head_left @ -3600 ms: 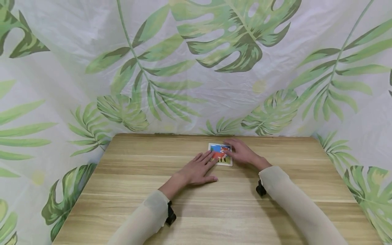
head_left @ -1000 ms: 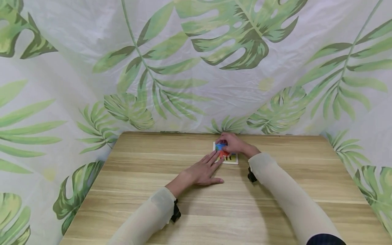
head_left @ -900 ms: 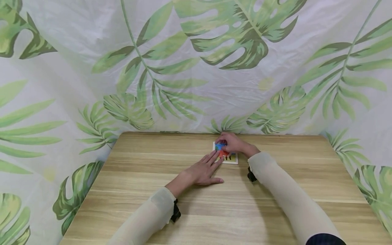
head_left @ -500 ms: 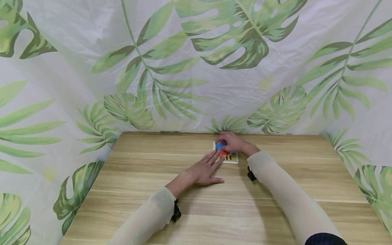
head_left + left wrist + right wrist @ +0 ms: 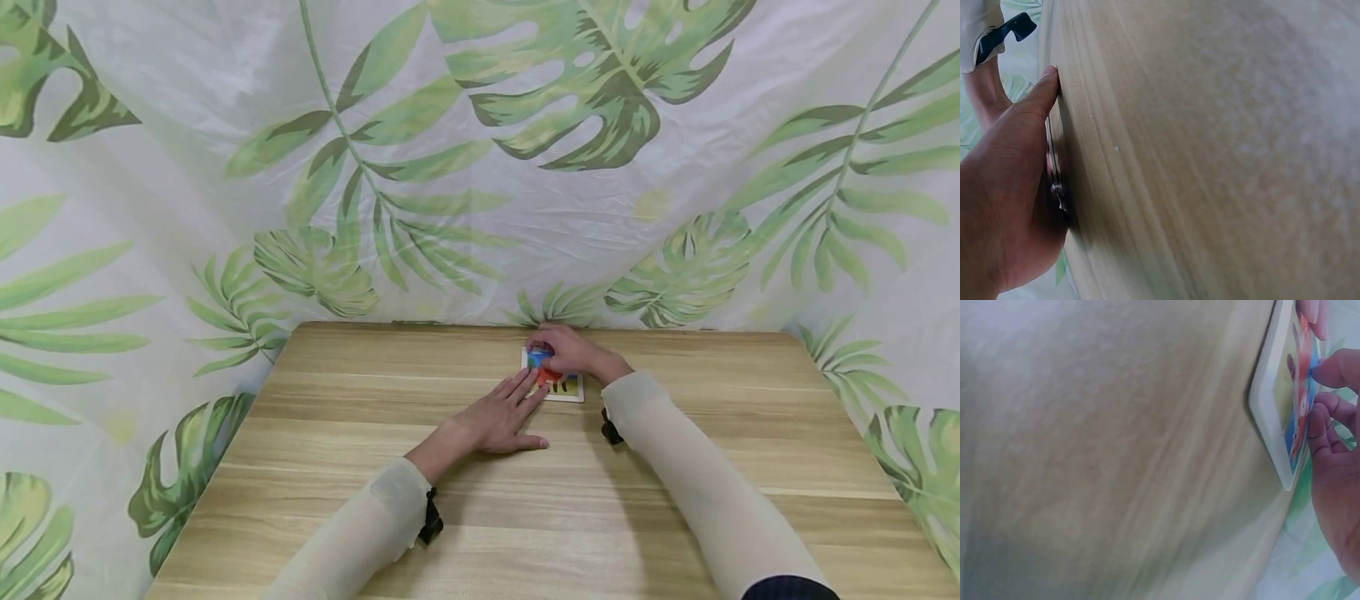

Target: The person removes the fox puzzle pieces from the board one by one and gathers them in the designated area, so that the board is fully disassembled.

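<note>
A small tray-type picture puzzle [image 5: 576,392] with a white rim and a fox drawing lies flat near the table's far edge. My left hand [image 5: 495,421] rests palm down, its straight fingertips on the puzzle's lower left part; its thumb points right across the wood. My right hand [image 5: 567,350] is over the puzzle's upper right, fingers curled, thumb and fingertips pinching at a blue piece [image 5: 1314,367]. In the right wrist view the white rim [image 5: 1264,387] lies on the table below those fingers. Much of the fox is hidden under both hands.
The wooden table [image 5: 360,500] stretches toward me and to both sides. Right behind its far edge hangs a leaf-patterned cloth [image 5: 450,208]. A small black camera [image 5: 431,521] sits on the left wrist and another black camera [image 5: 611,427] on the right.
Since the oldest frame my right hand has moved from the puzzle's right edge onto its upper part and curled its fingers. Over the last second both hands stay almost still.
</note>
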A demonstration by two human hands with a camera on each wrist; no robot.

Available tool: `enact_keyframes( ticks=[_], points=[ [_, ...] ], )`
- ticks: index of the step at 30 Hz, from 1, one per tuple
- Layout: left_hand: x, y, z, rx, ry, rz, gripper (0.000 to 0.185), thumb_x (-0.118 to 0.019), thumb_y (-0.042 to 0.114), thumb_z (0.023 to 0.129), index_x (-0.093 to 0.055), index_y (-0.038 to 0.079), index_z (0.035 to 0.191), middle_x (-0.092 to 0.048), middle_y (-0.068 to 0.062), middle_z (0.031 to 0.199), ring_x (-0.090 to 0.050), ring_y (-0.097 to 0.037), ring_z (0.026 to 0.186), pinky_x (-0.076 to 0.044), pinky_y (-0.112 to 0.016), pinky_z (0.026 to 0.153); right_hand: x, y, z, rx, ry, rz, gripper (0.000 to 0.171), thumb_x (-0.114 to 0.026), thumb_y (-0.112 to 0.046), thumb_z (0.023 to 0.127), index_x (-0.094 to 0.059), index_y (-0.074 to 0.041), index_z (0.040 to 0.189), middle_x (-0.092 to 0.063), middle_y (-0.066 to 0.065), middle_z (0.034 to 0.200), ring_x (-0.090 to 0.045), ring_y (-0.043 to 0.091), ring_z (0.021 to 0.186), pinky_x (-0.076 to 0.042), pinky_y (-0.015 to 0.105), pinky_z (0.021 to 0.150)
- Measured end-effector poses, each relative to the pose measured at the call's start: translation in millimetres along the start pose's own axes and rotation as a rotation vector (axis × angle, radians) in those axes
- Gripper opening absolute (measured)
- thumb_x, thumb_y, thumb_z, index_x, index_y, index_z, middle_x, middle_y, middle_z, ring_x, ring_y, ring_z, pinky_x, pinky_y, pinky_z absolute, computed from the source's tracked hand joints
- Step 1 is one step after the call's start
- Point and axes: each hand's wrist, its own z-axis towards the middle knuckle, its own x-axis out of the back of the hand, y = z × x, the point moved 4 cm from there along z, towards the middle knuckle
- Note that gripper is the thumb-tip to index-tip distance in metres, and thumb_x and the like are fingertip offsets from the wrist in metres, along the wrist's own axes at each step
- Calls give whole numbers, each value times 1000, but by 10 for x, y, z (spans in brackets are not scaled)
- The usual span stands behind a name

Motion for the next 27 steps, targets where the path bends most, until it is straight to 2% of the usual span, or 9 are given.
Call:
enact_keyframes(
  ticks=[6, 11, 20, 27],
  points=[
    [-11, -9, -3, -5, -5, -9, 93, -39, 71, 106, -10, 12, 172, 4, -16, 178, 2, -32, 165, -14, -45, 133, -6, -5, 21, -11, -1, 10, 31, -66, -2, 81, -73, -7, 111, -63, 9, 99, -53, 22, 87, -46, 39, 81],
    [1, -10, -10, -9, -5, -12, 93, -41, 69, 106, -11, 10, 171, 4, -18, 178, 2, -33, 165, -14, -46, 133, -13, 6, 32, -29, -10, 13, 29, -65, -2, 83, -73, -8, 111, -62, 7, 99, -51, 21, 86, -45, 38, 79],
    [21, -3, -4, 1, -6, -1, 93, -40, 71, 106, -12, 12, 172, 0, -17, 178, 1, -31, 165, -14, -44, 133, -8, 22, 13, -60, 2, 17, 35, -66, -4, 85, -75, -9, 118, -63, 6, 101, -49, 20, 85, -43, 37, 78],
    [17, 2, 6, 8, -7, 2, 93, -40, 71, 106, -12, 12, 172, -1, -18, 178, 1, -31, 165, -14, -44, 133, 16, 2, -10, -36, 30, 8, 32, -67, -4, 86, -77, -7, 116, -65, 8, 99, -52, 21, 83, -45, 38, 77]
  ],
)
